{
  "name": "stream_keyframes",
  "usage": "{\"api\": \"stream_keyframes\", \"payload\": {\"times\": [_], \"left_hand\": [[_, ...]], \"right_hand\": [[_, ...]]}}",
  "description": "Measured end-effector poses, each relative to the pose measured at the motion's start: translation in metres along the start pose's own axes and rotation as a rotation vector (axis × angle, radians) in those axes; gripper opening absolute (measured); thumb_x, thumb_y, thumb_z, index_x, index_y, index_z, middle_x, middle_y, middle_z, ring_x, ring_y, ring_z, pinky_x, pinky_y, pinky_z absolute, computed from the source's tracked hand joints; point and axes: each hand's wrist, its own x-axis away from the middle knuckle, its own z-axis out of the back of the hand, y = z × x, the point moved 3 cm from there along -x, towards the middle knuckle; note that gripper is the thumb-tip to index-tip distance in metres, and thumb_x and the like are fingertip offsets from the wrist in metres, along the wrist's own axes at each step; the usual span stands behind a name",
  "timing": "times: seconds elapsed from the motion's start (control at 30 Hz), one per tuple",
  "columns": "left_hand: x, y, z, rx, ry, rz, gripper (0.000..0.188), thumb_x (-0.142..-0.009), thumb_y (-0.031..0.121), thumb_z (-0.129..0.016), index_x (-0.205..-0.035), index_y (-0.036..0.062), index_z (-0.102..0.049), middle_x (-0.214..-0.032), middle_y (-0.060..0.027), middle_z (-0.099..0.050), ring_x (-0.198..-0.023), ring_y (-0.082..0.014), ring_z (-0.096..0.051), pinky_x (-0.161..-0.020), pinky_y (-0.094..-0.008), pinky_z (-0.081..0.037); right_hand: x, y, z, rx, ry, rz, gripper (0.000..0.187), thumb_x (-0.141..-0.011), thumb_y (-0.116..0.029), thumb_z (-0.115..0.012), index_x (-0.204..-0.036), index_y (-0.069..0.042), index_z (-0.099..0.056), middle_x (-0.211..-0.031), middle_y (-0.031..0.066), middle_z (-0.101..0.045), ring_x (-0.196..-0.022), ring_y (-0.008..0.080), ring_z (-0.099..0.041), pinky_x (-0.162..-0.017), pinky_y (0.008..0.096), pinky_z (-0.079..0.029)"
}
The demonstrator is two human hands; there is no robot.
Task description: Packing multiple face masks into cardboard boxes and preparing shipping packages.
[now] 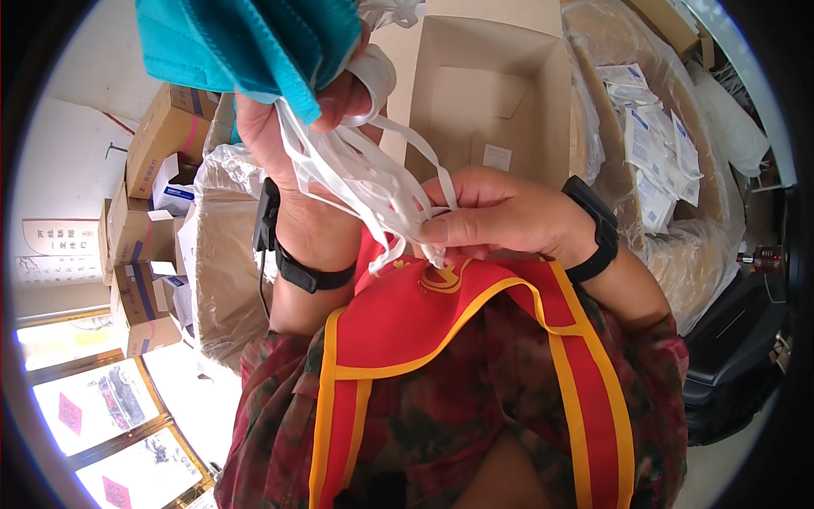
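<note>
At the upper left, my left hand is closed around a bunch of teal face masks, raised in front of me. White elastic ear loops hang from the masks toward my lap in a loose bundle. My right hand pinches the lower part of these loops between thumb and fingers, just above my red apron with yellow edging. Part of my left hand's fingers is hidden behind the masks. How many masks are in the bunch I cannot tell.
An open cardboard box stands ahead. To its right, a large plastic-lined carton holds several white packets. Another plastic-lined carton is at my left, with stacked brown boxes beyond. Something black and glossy stands at far right.
</note>
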Motion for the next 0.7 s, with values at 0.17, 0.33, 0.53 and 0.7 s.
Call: {"api": "stream_keyframes", "payload": {"times": [0.17,0.33,0.53,0.7], "left_hand": [[0.000,0.000,0.001,-0.052,0.012,-0.010,0.043,-0.096,0.038,-0.049,-0.112,-0.0025,-0.051,-0.100,-0.0146,-0.055,-0.050,-0.0133,-0.061,-0.057,-0.0224,-0.057],[-0.002,-0.007,-0.010,-0.185,-0.081,-0.067,0.042,-0.096,0.039,-0.049,-0.108,-0.0010,-0.052,-0.098,-0.0156,-0.056,-0.050,-0.0131,-0.061,-0.054,-0.0249,-0.057],[0.003,0.011,0.000,-0.043,0.077,0.006,0.038,-0.095,0.030,-0.054,-0.116,-0.0010,-0.054,-0.096,-0.0137,-0.058,-0.051,-0.0106,-0.061,-0.055,-0.0201,-0.054],[0.058,0.009,-0.039,-0.219,-0.167,0.097,0.042,-0.097,0.028,-0.056,-0.125,-0.0026,-0.051,-0.098,-0.0141,-0.061,-0.059,-0.0108,-0.065,-0.063,-0.0238,-0.057]], "right_hand": [[0.002,-0.012,-0.001,0.056,0.055,-0.102,0.022,-0.092,-0.026,-0.060,-0.098,-0.005,-0.064,-0.080,-0.0015,-0.062,-0.061,0.0021,-0.047,-0.052,0.0176,-0.034],[-0.003,-0.008,-0.008,-0.024,0.040,0.053,0.024,-0.093,-0.029,-0.062,-0.100,-0.006,-0.062,-0.079,-0.0013,-0.061,-0.057,0.0027,-0.046,-0.049,0.0187,-0.034],[0.004,-0.006,0.006,0.072,0.006,-0.003,0.026,-0.098,-0.028,-0.056,-0.105,-0.004,-0.062,-0.073,-0.0032,-0.052,-0.066,0.0036,-0.046,-0.057,0.0196,-0.036],[0.036,-0.014,0.042,0.477,0.237,-0.010,0.028,-0.101,-0.028,-0.051,-0.107,-0.004,-0.062,-0.073,-0.0039,-0.050,-0.068,0.0044,-0.045,-0.060,0.0220,-0.037]]}}
